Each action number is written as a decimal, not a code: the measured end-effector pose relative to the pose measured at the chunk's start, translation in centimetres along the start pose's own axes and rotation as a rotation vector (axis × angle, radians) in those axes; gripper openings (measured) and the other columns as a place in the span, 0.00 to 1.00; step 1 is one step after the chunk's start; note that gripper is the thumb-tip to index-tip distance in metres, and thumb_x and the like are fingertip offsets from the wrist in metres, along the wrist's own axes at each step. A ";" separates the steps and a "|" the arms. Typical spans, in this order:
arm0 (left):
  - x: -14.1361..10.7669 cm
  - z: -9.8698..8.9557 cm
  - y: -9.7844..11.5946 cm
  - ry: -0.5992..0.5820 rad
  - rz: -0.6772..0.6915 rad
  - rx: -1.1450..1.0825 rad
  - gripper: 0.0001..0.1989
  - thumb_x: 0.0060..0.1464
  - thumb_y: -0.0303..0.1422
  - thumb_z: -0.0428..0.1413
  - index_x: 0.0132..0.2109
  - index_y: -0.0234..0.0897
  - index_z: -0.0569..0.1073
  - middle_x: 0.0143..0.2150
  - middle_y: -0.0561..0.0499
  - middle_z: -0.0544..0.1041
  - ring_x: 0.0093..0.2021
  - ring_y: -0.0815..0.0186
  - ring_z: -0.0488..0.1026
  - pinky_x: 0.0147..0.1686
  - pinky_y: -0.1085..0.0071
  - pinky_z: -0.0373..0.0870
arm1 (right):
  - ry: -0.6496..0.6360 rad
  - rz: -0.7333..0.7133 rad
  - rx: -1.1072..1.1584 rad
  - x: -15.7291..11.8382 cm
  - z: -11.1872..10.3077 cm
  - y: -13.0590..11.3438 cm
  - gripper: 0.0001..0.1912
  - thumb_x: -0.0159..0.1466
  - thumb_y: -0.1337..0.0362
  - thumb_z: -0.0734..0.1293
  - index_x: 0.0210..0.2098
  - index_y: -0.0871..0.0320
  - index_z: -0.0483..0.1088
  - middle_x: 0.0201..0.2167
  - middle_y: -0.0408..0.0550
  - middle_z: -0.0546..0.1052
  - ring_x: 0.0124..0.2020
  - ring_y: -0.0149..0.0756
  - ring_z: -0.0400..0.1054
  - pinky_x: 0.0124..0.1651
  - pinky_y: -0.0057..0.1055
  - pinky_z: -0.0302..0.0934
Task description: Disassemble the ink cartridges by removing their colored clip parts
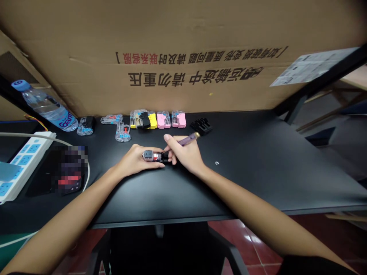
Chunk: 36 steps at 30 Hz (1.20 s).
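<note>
My left hand (140,159) is closed around a small device (148,154) with a dark grey end, a clear body and a red part inside. Between the fingers of my right hand (186,154) sits a slim pen-shaped tool (187,139) with a purple handle and a gold end. Its thin tip points down at the black right-hand end of the device; whether it touches I cannot tell. My right fingertips are close against that same end. A tiny white curved piece (217,163) lies on the black table (258,164) right of my right hand.
Along the cardboard wall (183,38) lie clear plastic pieces (123,132), yellow-and-black cases (145,119), pink cases (164,120) and a black part (201,126). At left are a water bottle (47,107), a white power strip (27,166) and a cable (88,172).
</note>
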<state>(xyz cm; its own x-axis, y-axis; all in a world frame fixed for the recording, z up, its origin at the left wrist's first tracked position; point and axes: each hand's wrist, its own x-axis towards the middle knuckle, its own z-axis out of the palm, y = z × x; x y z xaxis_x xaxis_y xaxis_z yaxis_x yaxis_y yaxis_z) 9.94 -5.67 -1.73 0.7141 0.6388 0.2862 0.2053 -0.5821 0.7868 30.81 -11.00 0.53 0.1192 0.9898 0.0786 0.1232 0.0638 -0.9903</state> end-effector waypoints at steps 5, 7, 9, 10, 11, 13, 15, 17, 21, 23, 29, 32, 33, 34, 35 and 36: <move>0.0 0.1 0.1 -0.013 0.013 -0.004 0.24 0.56 0.43 0.73 0.54 0.33 0.86 0.39 0.48 0.88 0.30 0.67 0.79 0.33 0.74 0.75 | -0.018 0.138 0.134 1.0 -0.1 0.3 0.25 0.67 0.47 0.71 0.22 0.57 0.74 0.12 0.44 0.73 0.11 0.30 0.66 0.17 0.25 0.63; 0.0 0.2 0.1 -0.010 0.024 0.002 0.24 0.56 0.43 0.73 0.55 0.33 0.86 0.39 0.48 0.88 0.29 0.67 0.79 0.33 0.74 0.75 | -0.012 0.135 0.133 0.9 0.0 0.3 0.24 0.67 0.47 0.71 0.22 0.58 0.74 0.12 0.44 0.73 0.11 0.30 0.66 0.17 0.25 0.63; 0.0 0.2 0.1 -0.002 0.034 0.010 0.24 0.57 0.43 0.73 0.55 0.34 0.86 0.40 0.48 0.88 0.30 0.67 0.80 0.34 0.73 0.76 | 0.021 0.094 0.106 0.4 0.1 0.1 0.25 0.68 0.46 0.71 0.22 0.58 0.74 0.12 0.44 0.73 0.11 0.30 0.66 0.17 0.25 0.62; 0.0 0.2 0.2 0.000 0.038 0.016 0.24 0.57 0.43 0.72 0.55 0.34 0.86 0.40 0.48 0.89 0.30 0.66 0.81 0.35 0.73 0.76 | 0.046 0.060 0.088 0.1 0.2 0.0 0.26 0.68 0.46 0.71 0.22 0.58 0.75 0.13 0.44 0.73 0.11 0.30 0.66 0.16 0.25 0.61; 0.0 0.1 0.2 -0.001 0.040 0.024 0.24 0.57 0.43 0.72 0.56 0.34 0.85 0.41 0.48 0.89 0.31 0.66 0.81 0.35 0.73 0.77 | 0.070 0.023 0.069 -0.3 0.2 -0.1 0.27 0.68 0.45 0.71 0.21 0.58 0.75 0.13 0.45 0.74 0.11 0.29 0.66 0.16 0.24 0.60; 0.0 0.0 0.2 -0.010 0.044 0.043 0.24 0.57 0.43 0.72 0.56 0.35 0.85 0.42 0.47 0.89 0.32 0.65 0.82 0.37 0.73 0.78 | 0.079 -0.037 0.032 -0.9 0.2 -0.1 0.28 0.67 0.43 0.71 0.21 0.58 0.76 0.14 0.45 0.75 0.11 0.28 0.64 0.14 0.24 0.57; 0.0 -0.2 0.3 -0.025 0.056 0.061 0.23 0.58 0.43 0.72 0.56 0.35 0.85 0.43 0.47 0.89 0.33 0.64 0.84 0.38 0.73 0.79 | 0.038 -0.059 0.008 -1.2 0.2 0.0 0.30 0.66 0.41 0.71 0.20 0.58 0.76 0.14 0.46 0.75 0.10 0.27 0.63 0.13 0.24 0.55; 0.0 -0.3 0.3 -0.030 0.079 0.072 0.23 0.58 0.42 0.72 0.57 0.36 0.85 0.45 0.47 0.89 0.36 0.63 0.85 0.40 0.73 0.80 | 0.002 -0.059 0.002 -1.4 0.2 0.2 0.31 0.66 0.40 0.70 0.20 0.58 0.76 0.14 0.46 0.74 0.10 0.28 0.62 0.12 0.24 0.54; -0.1 -0.4 0.2 -0.030 0.149 0.071 0.23 0.60 0.41 0.71 0.59 0.38 0.83 0.47 0.46 0.89 0.40 0.61 0.87 0.44 0.71 0.82 | -0.004 -0.072 0.009 -1.4 0.1 0.4 0.31 0.67 0.39 0.70 0.19 0.57 0.75 0.13 0.45 0.73 0.10 0.28 0.62 0.13 0.24 0.53; -0.2 -0.4 0.2 -0.037 0.189 0.087 0.23 0.62 0.40 0.70 0.60 0.38 0.82 0.49 0.45 0.89 0.43 0.60 0.88 0.47 0.70 0.83 | -0.016 -0.089 0.000 -1.4 0.0 0.3 0.32 0.67 0.40 0.70 0.18 0.57 0.75 0.13 0.45 0.72 0.11 0.28 0.62 0.14 0.24 0.54; -0.4 -0.6 0.0 -0.053 0.266 0.165 0.21 0.67 0.37 0.66 0.64 0.38 0.80 0.51 0.44 0.88 0.44 0.61 0.88 0.47 0.70 0.82 | -0.055 -0.144 -0.033 -1.4 -0.4 0.1 0.32 0.68 0.41 0.69 0.17 0.57 0.75 0.12 0.45 0.71 0.13 0.28 0.63 0.17 0.25 0.58; -0.4 -0.4 0.0 -0.044 0.226 0.156 0.22 0.66 0.39 0.67 0.63 0.39 0.81 0.52 0.44 0.88 0.46 0.60 0.88 0.48 0.70 0.82 | -0.063 -0.145 -0.061 -1.4 -0.4 0.1 0.32 0.68 0.41 0.68 0.17 0.56 0.76 0.12 0.45 0.71 0.14 0.30 0.65 0.18 0.26 0.59; -0.3 -0.4 0.0 -0.037 0.198 0.148 0.22 0.65 0.40 0.67 0.62 0.39 0.81 0.51 0.44 0.88 0.46 0.60 0.88 0.48 0.70 0.82 | -0.060 -0.144 -0.074 -1.4 -0.4 0.2 0.32 0.68 0.41 0.68 0.17 0.56 0.76 0.13 0.45 0.71 0.15 0.30 0.65 0.19 0.27 0.59; -0.3 -0.3 0.0 -0.028 0.165 0.138 0.22 0.63 0.41 0.68 0.61 0.38 0.82 0.50 0.45 0.88 0.44 0.60 0.87 0.47 0.70 0.82 | -0.054 -0.142 -0.085 -1.4 -0.3 0.2 0.32 0.69 0.41 0.68 0.18 0.56 0.76 0.13 0.45 0.71 0.15 0.31 0.66 0.18 0.27 0.59; -0.2 -0.3 0.1 -0.021 0.132 0.129 0.22 0.62 0.42 0.69 0.59 0.38 0.83 0.48 0.46 0.89 0.42 0.61 0.87 0.46 0.71 0.81 | -0.046 -0.138 -0.094 -1.4 -0.3 0.2 0.32 0.69 0.40 0.68 0.18 0.55 0.77 0.13 0.45 0.71 0.15 0.31 0.66 0.18 0.27 0.58; -0.1 -0.2 0.1 -0.016 0.102 0.120 0.22 0.61 0.43 0.70 0.58 0.38 0.84 0.46 0.47 0.89 0.38 0.62 0.86 0.43 0.72 0.81 | -0.036 -0.132 -0.099 -1.4 -0.2 0.3 0.31 0.68 0.40 0.68 0.18 0.55 0.77 0.13 0.45 0.71 0.15 0.31 0.65 0.18 0.27 0.58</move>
<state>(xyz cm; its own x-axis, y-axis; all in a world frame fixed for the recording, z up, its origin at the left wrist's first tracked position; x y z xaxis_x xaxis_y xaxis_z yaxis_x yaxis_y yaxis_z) 9.74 -5.66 -1.54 0.7457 0.5657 0.3522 0.2086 -0.7001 0.6829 30.91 -12.41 0.17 0.0599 0.9777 0.2013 0.2317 0.1826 -0.9555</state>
